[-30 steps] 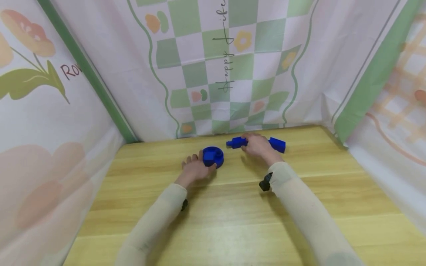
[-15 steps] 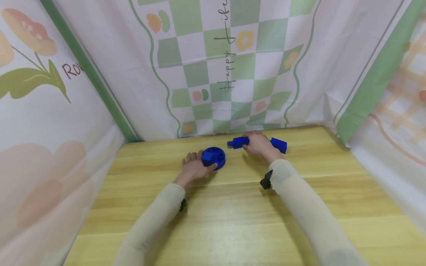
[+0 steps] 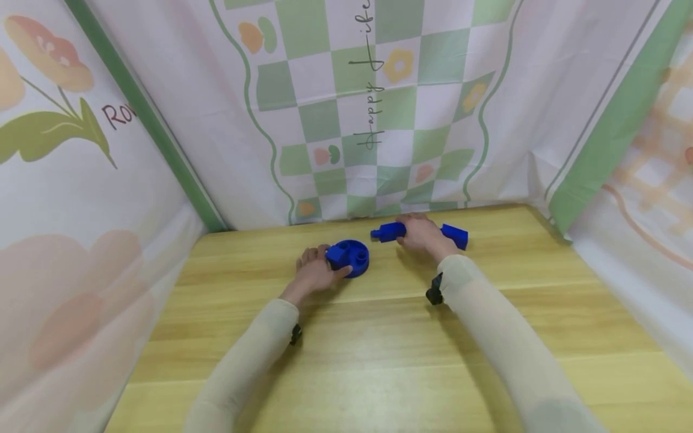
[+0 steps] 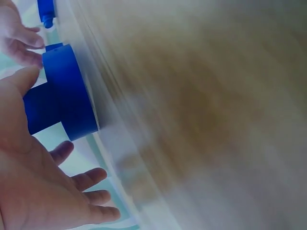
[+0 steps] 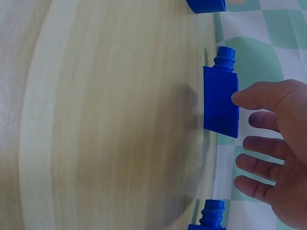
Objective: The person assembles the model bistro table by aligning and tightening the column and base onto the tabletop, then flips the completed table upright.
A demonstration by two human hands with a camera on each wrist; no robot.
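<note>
The left hand (image 3: 314, 272) is at the left side of a round blue base (image 3: 361, 267). A blue block (image 3: 337, 257) stands on this base, near its left edge. In the left wrist view the left hand (image 4: 43, 177) has its fingers spread, with the thumb beside the block (image 4: 41, 108); how firmly it touches is unclear. At the back right, the right hand (image 3: 423, 236) lies over blue pieces, one (image 3: 391, 231) showing at its left, another (image 3: 455, 236) at its right. Its thumb touches a blue piece with a ribbed neck (image 5: 220, 100); the other fingers are extended.
The wooden table (image 3: 346, 355) carries all the pieces. A checked cloth (image 3: 373, 120) hangs along its back edge, and printed cloths hang at the left (image 3: 108, 198) and right. A second ribbed neck (image 5: 212, 213) shows low in the right wrist view.
The round base has shifted slightly right and turned, while its block has shifted slightly left beside the left hand. The right hand has hardly moved.
</note>
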